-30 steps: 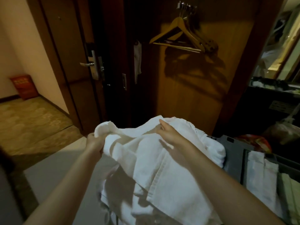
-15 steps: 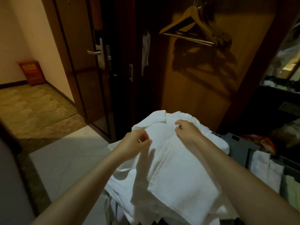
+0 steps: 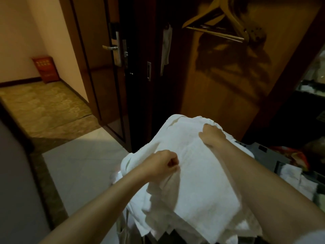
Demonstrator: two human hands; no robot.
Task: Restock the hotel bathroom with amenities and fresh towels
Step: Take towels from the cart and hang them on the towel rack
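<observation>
A pile of white towels (image 3: 191, 175) lies heaped on the near end of a grey cart (image 3: 267, 154). My left hand (image 3: 161, 164) is closed on a fold of the top towel near its left side, pinching the cloth. My right hand (image 3: 212, 135) presses on the far edge of the same towel with its fingers curled into the fabric. More folded white cloths (image 3: 299, 182) sit in the cart's compartment at the right.
A dark wooden door with a metal lever handle (image 3: 110, 47) stands ahead on the left. Wooden hangers (image 3: 219, 20) hang on the wood panel above the cart. A red box (image 3: 46, 69) stands against the corridor wall. Pale tile floor (image 3: 79, 169) lies to the left.
My left hand has moved from the towel's left corner to its middle and then back toward me, still pinching cloth. My right hand stays on the far edge. The view has tilted down.
</observation>
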